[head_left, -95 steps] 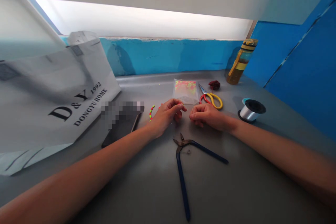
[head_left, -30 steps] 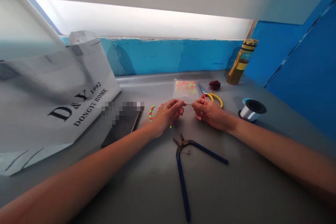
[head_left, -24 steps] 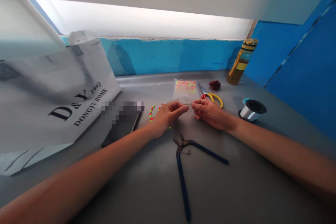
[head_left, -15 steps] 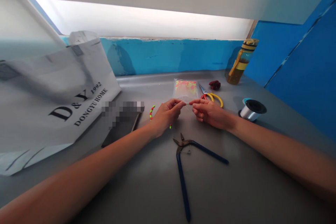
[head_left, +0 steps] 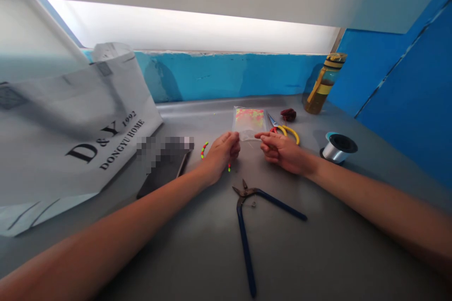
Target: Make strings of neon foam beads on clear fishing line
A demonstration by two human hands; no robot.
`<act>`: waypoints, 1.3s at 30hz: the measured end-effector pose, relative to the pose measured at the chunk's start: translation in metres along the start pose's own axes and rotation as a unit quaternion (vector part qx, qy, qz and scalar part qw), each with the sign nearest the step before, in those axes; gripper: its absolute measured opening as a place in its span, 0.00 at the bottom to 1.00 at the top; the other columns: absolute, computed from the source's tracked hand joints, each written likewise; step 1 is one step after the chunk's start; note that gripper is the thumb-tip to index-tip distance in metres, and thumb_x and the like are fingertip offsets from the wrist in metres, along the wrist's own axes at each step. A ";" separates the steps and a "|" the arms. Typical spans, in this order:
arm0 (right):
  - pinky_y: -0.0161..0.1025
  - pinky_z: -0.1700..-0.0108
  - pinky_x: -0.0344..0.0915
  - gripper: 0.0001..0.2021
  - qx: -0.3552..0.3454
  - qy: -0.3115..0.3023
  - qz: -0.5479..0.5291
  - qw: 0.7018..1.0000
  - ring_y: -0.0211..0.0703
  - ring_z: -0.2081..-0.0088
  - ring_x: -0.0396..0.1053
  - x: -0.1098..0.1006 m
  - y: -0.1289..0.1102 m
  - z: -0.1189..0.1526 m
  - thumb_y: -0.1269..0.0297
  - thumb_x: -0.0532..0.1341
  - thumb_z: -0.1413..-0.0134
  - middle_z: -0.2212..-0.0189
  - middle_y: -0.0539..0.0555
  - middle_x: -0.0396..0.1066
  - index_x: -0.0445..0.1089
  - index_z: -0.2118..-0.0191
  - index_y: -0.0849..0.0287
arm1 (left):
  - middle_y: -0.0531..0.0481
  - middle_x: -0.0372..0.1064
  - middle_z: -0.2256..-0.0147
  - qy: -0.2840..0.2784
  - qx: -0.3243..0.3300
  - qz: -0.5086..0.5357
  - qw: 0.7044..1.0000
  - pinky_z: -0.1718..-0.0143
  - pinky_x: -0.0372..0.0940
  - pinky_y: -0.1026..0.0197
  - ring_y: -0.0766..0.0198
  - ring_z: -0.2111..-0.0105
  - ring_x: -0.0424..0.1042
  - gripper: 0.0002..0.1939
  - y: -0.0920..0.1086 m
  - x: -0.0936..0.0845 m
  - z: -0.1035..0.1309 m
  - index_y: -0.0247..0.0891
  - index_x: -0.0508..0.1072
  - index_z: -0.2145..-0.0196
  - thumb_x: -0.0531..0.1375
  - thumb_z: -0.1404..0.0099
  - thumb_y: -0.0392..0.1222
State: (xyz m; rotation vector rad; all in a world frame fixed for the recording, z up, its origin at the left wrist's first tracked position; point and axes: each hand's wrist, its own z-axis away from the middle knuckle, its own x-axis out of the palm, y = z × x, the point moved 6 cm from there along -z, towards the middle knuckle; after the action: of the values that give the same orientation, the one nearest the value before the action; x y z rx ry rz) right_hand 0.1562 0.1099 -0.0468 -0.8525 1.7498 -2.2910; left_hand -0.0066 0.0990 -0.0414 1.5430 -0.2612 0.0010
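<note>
My left hand (head_left: 222, 153) is closed in a pinch, with a strand of red and yellow-green beads (head_left: 203, 150) showing on its left side and a short beaded end (head_left: 229, 168) hanging below it. Across a small gap, my right hand (head_left: 278, 150) has thumb and index finger pressed together; what lies between them is too small to make out. A faint thin line (head_left: 251, 144) shows between the hands. Just beyond them lies a clear bag of red and yellow beads (head_left: 250, 120). Nearer to me, pliers with dark blue handles (head_left: 246, 193) lie spread.
Scissors with yellow and red handles (head_left: 291, 134) lie behind my right hand, near a dark red bundle (head_left: 288, 114). A spool of clear line (head_left: 337, 148) and a bottle (head_left: 323, 84) stand at right. At left are a dark, partly blurred object (head_left: 162, 174) and a white bag (head_left: 116, 99).
My hands have drawn apart: the left fingertips moved left, away from the right ones. The left fingers have curled in more. The tools on the table lie as before.
</note>
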 end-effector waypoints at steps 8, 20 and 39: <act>0.31 0.77 0.56 0.09 -0.024 -0.012 0.004 1.000 0.30 0.79 0.57 0.005 -0.001 0.000 0.64 0.68 0.48 0.75 0.46 0.65 0.67 0.66 0.59 | 0.55 0.64 0.73 0.014 0.009 0.006 1.000 0.81 0.54 0.66 0.69 0.80 0.60 0.16 -0.001 -0.002 -0.001 0.40 0.64 0.63 0.59 0.36 0.55; 0.31 0.74 0.62 0.11 -0.028 -0.011 0.078 0.997 0.31 0.76 0.63 0.004 0.001 0.001 0.64 0.70 0.52 0.73 0.48 0.70 0.73 0.63 0.60 | 0.49 0.76 0.65 -0.078 0.054 -0.156 0.983 0.70 0.60 0.64 0.65 0.69 0.70 0.13 0.009 0.014 0.009 0.39 0.78 0.64 0.66 0.41 0.51; 0.30 0.77 0.65 0.11 -0.013 -0.018 0.151 0.988 0.32 0.77 0.66 0.006 0.004 0.000 0.58 0.67 0.46 0.72 0.52 0.73 0.71 0.66 0.61 | 0.52 0.70 0.71 -0.063 0.031 -0.140 0.988 0.78 0.51 0.65 0.69 0.77 0.59 0.15 0.007 0.011 0.009 0.39 0.76 0.64 0.66 0.42 0.53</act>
State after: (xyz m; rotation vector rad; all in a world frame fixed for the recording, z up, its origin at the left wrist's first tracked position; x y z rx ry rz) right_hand 0.1501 0.1055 -0.0484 -0.5798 1.7589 -2.0502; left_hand 0.0015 0.0887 -0.0323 1.6329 -0.1436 -0.3142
